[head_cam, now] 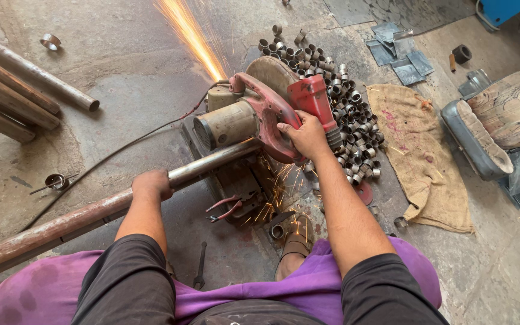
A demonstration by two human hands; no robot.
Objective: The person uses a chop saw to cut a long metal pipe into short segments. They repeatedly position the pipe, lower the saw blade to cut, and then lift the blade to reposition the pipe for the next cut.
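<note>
Red-painted steel marks the chop saw (254, 114), which sits on the concrete floor (133, 66) directly ahead of your knees. Your right hand (305, 135) is wrapped firmly around the saw's red handle (314, 99), fingers closed over it. Your left hand (151, 183) is closed over the top of a long rusty steel pipe (79, 219), which runs from the lower left of the view up into the saw's base, under the motor housing (227, 123). A stream of orange sparks (191, 36) fans away from the blade guard toward the top of the view, and smaller sparks scatter near your sandalled foot (296, 244). Just behind and to the right of the saw lies a heap of short cut pipe rings (347, 102), touching one another. A burlap sack (419, 156) lies flat beside the heap. More pipes (13, 90) rest together at the far left. A dark wrench (200, 265), or possibly a similar tool, lies on the floor between your knees.
</note>
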